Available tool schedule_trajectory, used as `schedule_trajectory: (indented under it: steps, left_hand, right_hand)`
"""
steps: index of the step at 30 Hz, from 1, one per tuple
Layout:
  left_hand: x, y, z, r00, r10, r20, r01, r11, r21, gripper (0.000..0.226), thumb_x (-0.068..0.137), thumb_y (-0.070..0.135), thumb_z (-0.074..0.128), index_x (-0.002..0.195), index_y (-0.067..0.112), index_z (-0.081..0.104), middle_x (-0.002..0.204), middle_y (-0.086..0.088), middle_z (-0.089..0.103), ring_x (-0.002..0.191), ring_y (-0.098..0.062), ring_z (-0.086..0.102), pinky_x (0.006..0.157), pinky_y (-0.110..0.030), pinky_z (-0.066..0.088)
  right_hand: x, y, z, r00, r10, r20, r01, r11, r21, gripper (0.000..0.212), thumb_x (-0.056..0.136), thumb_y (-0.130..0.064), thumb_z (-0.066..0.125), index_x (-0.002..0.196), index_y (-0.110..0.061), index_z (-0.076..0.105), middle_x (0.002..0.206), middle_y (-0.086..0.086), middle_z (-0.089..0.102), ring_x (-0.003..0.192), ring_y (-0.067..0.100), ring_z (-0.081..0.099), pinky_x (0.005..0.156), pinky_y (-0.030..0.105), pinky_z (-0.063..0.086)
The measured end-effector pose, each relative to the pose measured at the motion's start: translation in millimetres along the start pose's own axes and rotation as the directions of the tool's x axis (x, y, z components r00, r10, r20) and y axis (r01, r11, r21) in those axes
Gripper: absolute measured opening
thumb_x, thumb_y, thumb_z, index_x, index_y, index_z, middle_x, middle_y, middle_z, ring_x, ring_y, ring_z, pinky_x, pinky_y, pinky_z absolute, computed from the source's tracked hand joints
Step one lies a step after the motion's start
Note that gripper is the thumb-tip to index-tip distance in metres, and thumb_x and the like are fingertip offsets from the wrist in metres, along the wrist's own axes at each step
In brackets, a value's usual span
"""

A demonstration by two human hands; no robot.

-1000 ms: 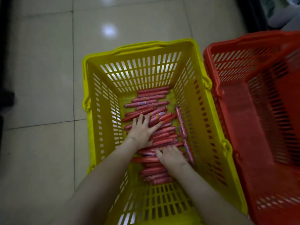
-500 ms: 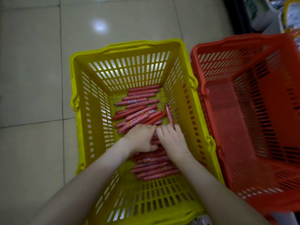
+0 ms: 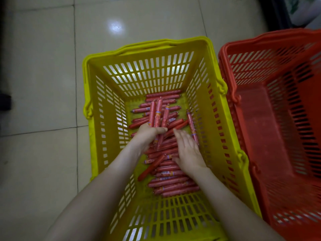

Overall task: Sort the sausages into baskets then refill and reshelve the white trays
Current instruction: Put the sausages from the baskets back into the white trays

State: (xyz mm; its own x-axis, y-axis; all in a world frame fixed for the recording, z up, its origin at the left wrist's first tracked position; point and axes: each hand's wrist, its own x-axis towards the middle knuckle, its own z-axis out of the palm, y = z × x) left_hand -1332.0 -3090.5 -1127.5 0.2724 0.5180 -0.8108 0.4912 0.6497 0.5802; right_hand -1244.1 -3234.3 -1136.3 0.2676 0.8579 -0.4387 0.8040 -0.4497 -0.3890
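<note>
left hand (image 3: pixel 149 136): i see it gripping a bundle of sausages (image 3: pixel 157 113)
right hand (image 3: pixel 188 153): fingers straight, resting flat on loose sausages
yellow basket (image 3: pixel 144 47): holds them all

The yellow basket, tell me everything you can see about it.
The yellow basket is a rectangular plastic crate with slotted walls, a thick rim and side handle lugs. It stands upright on the tiled floor, close beside the red basket. Red wrapped sausages cover its bottom. Both hands reach in: the left hand grips a bunch of sausages, the right hand lies open on the pile.
</note>
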Motion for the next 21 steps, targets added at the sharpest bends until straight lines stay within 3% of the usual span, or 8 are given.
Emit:
schedule_trajectory:
  steps: [2,5,9,11,14,15,18,21]
  left_hand:
    - [2,-1,-2,0.998,-0.049,0.041,0.052,0.995,-0.08,0.025,0.073,0.004,0.077,0.098,0.003,0.07,0.089,-0.016,0.072,0.088,-0.03,0.069,0.082,-0.041,0.056]
    - [3,2,-1,0.993,-0.066,0.095,0.077,0.99,-0.117,0.027,0.078,0.004,0.073,0.104,0.0,0.068,0.091,-0.014,0.071,0.083,-0.023,0.07,0.07,-0.035,0.057]
    - [6,1,-4,0.996,-0.054,0.073,0.06,0.995,-0.081,0.025,0.078,0.004,0.073,0.103,0.0,0.069,0.093,-0.016,0.072,0.089,-0.025,0.07,0.076,-0.038,0.056]
    - [7,-1,-5,0.998,-0.045,0.049,0.049,0.996,-0.075,0.024,0.078,0.005,0.074,0.101,0.001,0.07,0.093,-0.017,0.072,0.092,-0.028,0.07,0.08,-0.043,0.056]
    - [8,-1,-4,1.0,-0.012,0.004,0.013,0.994,-0.107,0.025,0.078,0.006,0.074,0.102,-0.001,0.07,0.097,-0.018,0.072,0.086,-0.026,0.07,0.082,-0.043,0.057]
    - [7,0,-4,1.0,0.002,-0.011,-0.003,0.994,-0.11,0.025,0.078,0.005,0.073,0.101,-0.002,0.07,0.096,-0.018,0.072,0.082,-0.025,0.07,0.08,-0.041,0.057]
    - [5,2,-2,0.999,0.028,-0.029,-0.031,0.995,-0.093,0.024,0.08,0.004,0.072,0.102,-0.005,0.069,0.095,-0.019,0.071,0.078,-0.023,0.068,0.079,-0.038,0.057]
    - [5,0,0,0.999,0.028,-0.023,-0.03,0.997,-0.07,0.023,0.079,0.004,0.072,0.1,-0.003,0.069,0.095,-0.02,0.071,0.079,-0.024,0.068,0.083,-0.041,0.057]
  right_hand:
    - [-2,2,11,0.989,-0.098,0.114,0.108,0.99,-0.092,0.087,0.091,-0.023,0.057,0.152,-0.022,-0.006,0.16,-0.003,0.005,0.147,0.014,-0.004,0.115,0.028,-0.008]
    - [-2,1,23,0.971,-0.176,0.161,0.204,0.964,-0.173,0.069,0.095,-0.011,0.046,0.152,-0.023,0.01,0.159,-0.001,0.013,0.147,0.017,0.003,0.117,0.033,0.002]
    - [3,-7,25,0.986,-0.122,0.113,0.155,0.918,-0.365,0.069,0.093,-0.01,0.047,0.152,-0.018,0.01,0.151,0.012,0.023,0.138,0.029,0.021,0.112,0.041,0.018]
    - [4,-12,25,0.989,-0.103,0.107,0.14,0.887,-0.441,0.075,0.087,-0.015,0.058,0.151,-0.016,0.018,0.142,0.016,0.034,0.13,0.03,0.034,0.108,0.041,0.026]
    - [5,-11,29,0.996,-0.041,0.079,0.073,0.885,-0.46,0.082,0.054,-0.027,0.086,0.129,-0.012,0.057,0.111,0.01,0.061,0.102,0.025,0.057,0.091,0.039,0.045]
    - [5,-9,28,0.998,-0.031,0.059,0.054,0.902,-0.428,0.08,0.053,-0.028,0.087,0.126,-0.01,0.059,0.11,0.011,0.061,0.102,0.026,0.057,0.091,0.04,0.046]
    - [9,-1,25,0.993,-0.004,0.116,0.04,0.948,-0.314,0.073,0.084,-0.03,0.067,0.143,-0.007,0.031,0.137,0.012,0.04,0.127,0.027,0.038,0.109,0.04,0.026]
    - [12,4,24,0.993,-0.018,0.12,0.057,0.94,-0.337,0.06,0.091,-0.03,0.057,0.14,-0.011,0.028,0.137,0.007,0.039,0.128,0.024,0.033,0.109,0.038,0.021]
